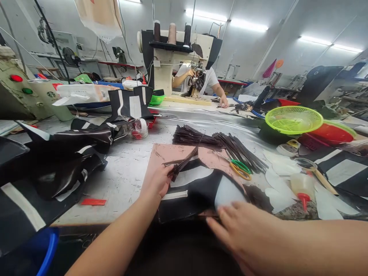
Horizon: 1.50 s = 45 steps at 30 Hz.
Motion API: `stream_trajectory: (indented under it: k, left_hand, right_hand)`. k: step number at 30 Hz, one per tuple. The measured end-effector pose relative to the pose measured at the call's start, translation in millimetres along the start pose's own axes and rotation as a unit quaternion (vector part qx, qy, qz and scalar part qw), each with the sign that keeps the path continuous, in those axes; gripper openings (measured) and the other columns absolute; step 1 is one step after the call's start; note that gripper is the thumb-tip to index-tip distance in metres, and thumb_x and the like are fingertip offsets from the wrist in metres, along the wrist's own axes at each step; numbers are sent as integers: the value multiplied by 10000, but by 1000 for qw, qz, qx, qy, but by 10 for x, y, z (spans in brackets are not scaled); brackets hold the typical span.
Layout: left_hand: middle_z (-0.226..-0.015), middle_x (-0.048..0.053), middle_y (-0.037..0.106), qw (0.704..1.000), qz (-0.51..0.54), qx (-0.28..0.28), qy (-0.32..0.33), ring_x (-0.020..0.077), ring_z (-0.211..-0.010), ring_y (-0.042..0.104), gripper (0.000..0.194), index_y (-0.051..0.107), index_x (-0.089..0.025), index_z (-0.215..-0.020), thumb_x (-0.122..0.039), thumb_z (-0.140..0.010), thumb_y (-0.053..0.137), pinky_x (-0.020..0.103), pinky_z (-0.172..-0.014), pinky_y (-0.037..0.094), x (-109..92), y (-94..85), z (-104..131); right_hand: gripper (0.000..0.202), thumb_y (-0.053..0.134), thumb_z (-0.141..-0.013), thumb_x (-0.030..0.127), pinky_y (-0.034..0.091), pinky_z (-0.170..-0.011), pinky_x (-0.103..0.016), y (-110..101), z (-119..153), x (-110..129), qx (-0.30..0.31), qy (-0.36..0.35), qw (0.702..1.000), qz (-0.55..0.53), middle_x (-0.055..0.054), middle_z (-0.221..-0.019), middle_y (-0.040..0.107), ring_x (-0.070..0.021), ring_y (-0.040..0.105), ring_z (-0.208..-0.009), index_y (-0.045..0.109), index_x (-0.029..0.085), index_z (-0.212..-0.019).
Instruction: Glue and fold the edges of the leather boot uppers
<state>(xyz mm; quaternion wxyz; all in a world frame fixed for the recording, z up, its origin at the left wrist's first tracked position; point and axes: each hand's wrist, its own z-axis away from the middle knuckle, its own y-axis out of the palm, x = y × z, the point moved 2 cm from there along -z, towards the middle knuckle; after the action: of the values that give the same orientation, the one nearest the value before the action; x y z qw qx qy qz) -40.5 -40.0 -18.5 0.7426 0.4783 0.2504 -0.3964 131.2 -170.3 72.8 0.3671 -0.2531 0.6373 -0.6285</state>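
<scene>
A black leather piece (198,193) with white backing patches lies over a pink board (161,153) at the table's front. My left hand (158,182) is closed at its left side, pinching thin dark leather strips (185,163) that point up and right. My right hand (238,226) is smeared by motion at the piece's lower right edge, by a pale patch; whether it grips the edge I cannot tell. Beyond the board sit bundles of dark strips (198,138). Scissors (240,168) with green and yellow handles rest at the board's right.
Black leather pieces (57,165) are heaped at left, near a clear jar (139,129) and a red strip (93,202). At right are a glue bottle (303,188), a hammer (322,176) and a green basket (293,119). A person sews at a machine (163,69) opposite.
</scene>
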Motion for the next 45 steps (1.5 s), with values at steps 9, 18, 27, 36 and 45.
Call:
stream_trajectory:
  k: [9,18,27,36,45]
  left_hand:
    - [-737,34,641,998,35,-1,-45,113,-596,597,104,558,-137,-769,-46,-764,506,240,-574,510,-41,-27,18]
    - [-753,26,643,990,66,17,-120,132,-654,607,81,569,-147,-767,-76,-727,569,275,-639,528,276,21,356]
    - [-805,32,667,990,39,68,-119,136,-726,612,191,593,-152,-846,-185,-670,658,226,-638,479,307,30,326]
    - [-872,52,670,991,-4,105,-87,168,-794,607,402,589,-153,-917,-337,-593,738,252,-694,458,373,63,311]
    - [-610,-19,563,942,-319,90,-50,105,-533,498,239,506,-162,-710,-318,-642,674,205,-484,371,170,-104,295]
  right_hand:
    - [472,480,-779,188,330,-961,-563,338,-260,-385,79,7,979,187,-219,-1200,546,-351,503,-1115,512,52,-1230]
    - [498,484,-775,528,486,-829,-355,326,144,-961,257,261,698,-615,-90,-933,674,-241,612,-959,624,138,-1051]
    - [421,403,-819,190,365,-987,-443,1047,354,-604,-69,175,956,-225,-146,-1271,511,-249,457,-1190,501,152,-1226]
    - [581,501,-756,603,481,-569,-375,363,-550,-246,259,0,962,-81,-185,-762,656,-298,631,-687,643,56,-895]
    - [234,447,-883,341,352,-534,-193,438,-637,-491,242,51,872,-423,-7,-726,643,-115,562,-618,612,188,-819]
